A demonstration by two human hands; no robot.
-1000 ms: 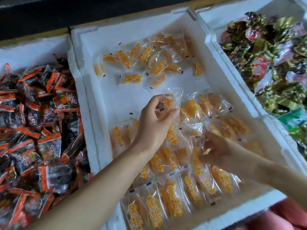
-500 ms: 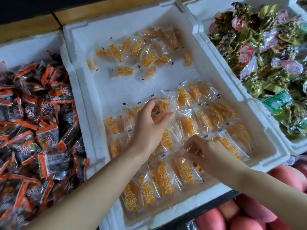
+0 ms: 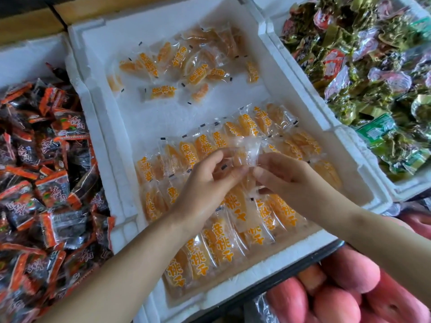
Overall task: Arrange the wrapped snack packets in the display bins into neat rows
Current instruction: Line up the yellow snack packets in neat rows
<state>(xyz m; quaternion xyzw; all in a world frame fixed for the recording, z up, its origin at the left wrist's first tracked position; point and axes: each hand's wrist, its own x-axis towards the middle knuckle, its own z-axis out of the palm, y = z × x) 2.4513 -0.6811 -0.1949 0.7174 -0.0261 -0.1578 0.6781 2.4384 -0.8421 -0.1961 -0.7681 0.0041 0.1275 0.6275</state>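
Left hand (image 3: 205,180) and right hand (image 3: 286,176) pinch one clear packet (image 3: 247,150) over the foam bin (image 3: 109,145) — orange packets (image 3: 219,243) rowed inside.

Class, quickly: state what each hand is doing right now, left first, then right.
Left hand: pinching a clear-wrapped orange packet above the rows.
Right hand: pinching the same packet's other end.

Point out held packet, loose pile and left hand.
held packet (image 3: 249,151), head view, clear wrapper above the fingertips
loose pile (image 3: 196,73), head view, middle of heap
left hand (image 3: 206,183), head view, back of hand
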